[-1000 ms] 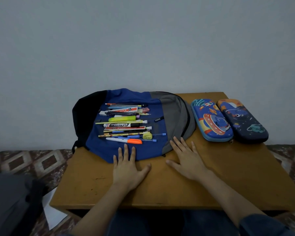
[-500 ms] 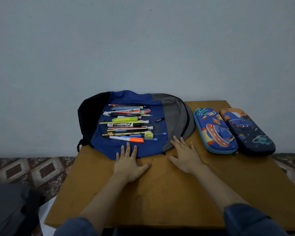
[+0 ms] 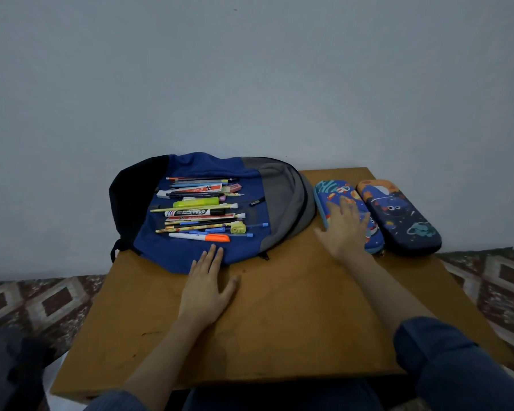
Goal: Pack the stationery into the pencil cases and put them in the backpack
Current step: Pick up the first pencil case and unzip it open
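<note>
A blue, grey and black backpack (image 3: pixel 190 256) lies flat at the back left of the wooden table (image 3: pixel 294 321). On it lies a row of stationery (image 3: pixel 202 212): several pens, pencils and markers, a yellow highlighter, an eraser and a yellow sharpener. Two closed pencil cases lie at the back right: a blue one with a rocket print (image 3: pixel 333 191) and a dark navy one (image 3: pixel 404 218) beside it. My left hand (image 3: pixel 205 289) rests flat on the table, fingertips on the backpack's near edge. My right hand (image 3: pixel 346 229) lies with straight, spread fingers over the blue case.
A plain grey wall stands right behind the table. Patterned floor tiles (image 3: pixel 42 301) show on both sides. A dark bundle of cloth (image 3: pixel 9 369) lies on the floor at the lower left.
My right hand has left the table beside the backpack and moved right onto the blue pencil case. My left hand stays in place. The camera has shifted back a little.
</note>
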Action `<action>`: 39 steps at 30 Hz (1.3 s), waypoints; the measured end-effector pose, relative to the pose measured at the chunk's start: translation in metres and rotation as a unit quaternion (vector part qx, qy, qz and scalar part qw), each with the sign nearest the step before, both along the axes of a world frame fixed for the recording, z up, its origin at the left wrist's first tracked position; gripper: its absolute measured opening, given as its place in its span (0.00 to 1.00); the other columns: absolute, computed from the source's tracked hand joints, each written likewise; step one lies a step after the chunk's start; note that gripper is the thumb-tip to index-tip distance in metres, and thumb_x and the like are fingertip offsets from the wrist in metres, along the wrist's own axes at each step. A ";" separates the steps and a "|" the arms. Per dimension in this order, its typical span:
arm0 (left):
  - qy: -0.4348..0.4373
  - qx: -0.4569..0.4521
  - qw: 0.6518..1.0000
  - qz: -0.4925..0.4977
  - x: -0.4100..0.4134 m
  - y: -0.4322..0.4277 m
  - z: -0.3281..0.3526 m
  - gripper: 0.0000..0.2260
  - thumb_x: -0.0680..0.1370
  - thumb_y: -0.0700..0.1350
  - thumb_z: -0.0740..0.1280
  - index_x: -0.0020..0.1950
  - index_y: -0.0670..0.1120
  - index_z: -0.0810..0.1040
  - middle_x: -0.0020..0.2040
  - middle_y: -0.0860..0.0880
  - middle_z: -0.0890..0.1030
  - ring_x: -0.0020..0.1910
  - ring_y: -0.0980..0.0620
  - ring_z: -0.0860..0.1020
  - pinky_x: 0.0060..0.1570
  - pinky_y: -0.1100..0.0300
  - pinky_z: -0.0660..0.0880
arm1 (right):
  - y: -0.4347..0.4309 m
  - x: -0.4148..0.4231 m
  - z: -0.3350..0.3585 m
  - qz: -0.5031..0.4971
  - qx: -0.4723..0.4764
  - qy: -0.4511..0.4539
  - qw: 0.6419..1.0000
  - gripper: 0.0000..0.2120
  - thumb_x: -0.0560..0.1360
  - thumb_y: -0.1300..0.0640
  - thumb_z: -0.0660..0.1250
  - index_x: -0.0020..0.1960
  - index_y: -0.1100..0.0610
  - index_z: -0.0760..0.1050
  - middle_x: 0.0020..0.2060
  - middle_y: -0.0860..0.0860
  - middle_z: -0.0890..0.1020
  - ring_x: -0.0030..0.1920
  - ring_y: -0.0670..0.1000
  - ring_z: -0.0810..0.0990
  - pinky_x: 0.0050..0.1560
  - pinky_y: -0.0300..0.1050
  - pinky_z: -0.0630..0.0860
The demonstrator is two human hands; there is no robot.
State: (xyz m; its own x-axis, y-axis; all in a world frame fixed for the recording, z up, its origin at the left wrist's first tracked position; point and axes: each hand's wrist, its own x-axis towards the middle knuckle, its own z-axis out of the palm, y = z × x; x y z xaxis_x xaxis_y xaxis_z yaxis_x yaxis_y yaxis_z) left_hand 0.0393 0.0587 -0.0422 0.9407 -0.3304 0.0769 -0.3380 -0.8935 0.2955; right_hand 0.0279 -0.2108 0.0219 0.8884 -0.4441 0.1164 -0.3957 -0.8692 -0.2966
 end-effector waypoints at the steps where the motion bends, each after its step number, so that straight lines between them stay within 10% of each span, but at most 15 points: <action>1: -0.002 0.001 1.000 -0.020 -0.002 0.000 0.000 0.37 0.73 0.70 0.46 0.77 0.52 0.46 0.77 0.54 0.47 0.76 0.55 0.45 0.71 0.61 0.39 | -0.009 -0.002 -0.002 -0.022 0.006 0.024 0.999 0.33 0.76 0.46 0.63 0.75 0.54 0.54 0.77 0.56 0.50 0.76 0.60 0.48 0.73 0.63 0.44; 28: 0.053 0.049 0.997 -0.021 -0.016 -0.006 0.000 0.28 0.80 0.59 0.49 0.77 0.50 0.45 0.78 0.51 0.45 0.76 0.52 0.43 0.73 0.56 0.41 | 0.045 -0.113 -0.026 -0.026 -0.024 0.009 0.999 0.26 0.77 0.37 0.56 0.72 0.45 0.60 0.71 0.52 0.62 0.70 0.55 0.58 0.66 0.58 0.61; 32: 0.054 0.036 0.998 -0.017 -0.022 -0.004 -0.001 0.29 0.80 0.60 0.49 0.77 0.50 0.44 0.78 0.51 0.42 0.76 0.53 0.41 0.74 0.56 0.41 | 0.021 -0.102 -0.022 -0.069 0.112 -0.140 0.981 0.16 0.74 0.49 0.67 0.58 0.56 0.77 0.57 0.54 0.76 0.60 0.55 0.70 0.50 0.43 0.68; 39: 0.060 0.071 0.995 -0.031 -0.030 -0.002 0.002 0.29 0.81 0.59 0.47 0.77 0.48 0.43 0.78 0.50 0.44 0.76 0.52 0.41 0.73 0.56 0.39 | -0.007 -0.087 -0.013 -0.139 0.412 -0.055 0.899 0.31 0.65 0.51 0.77 0.62 0.61 0.71 0.57 0.56 0.78 0.56 0.57 0.78 0.55 0.52 0.77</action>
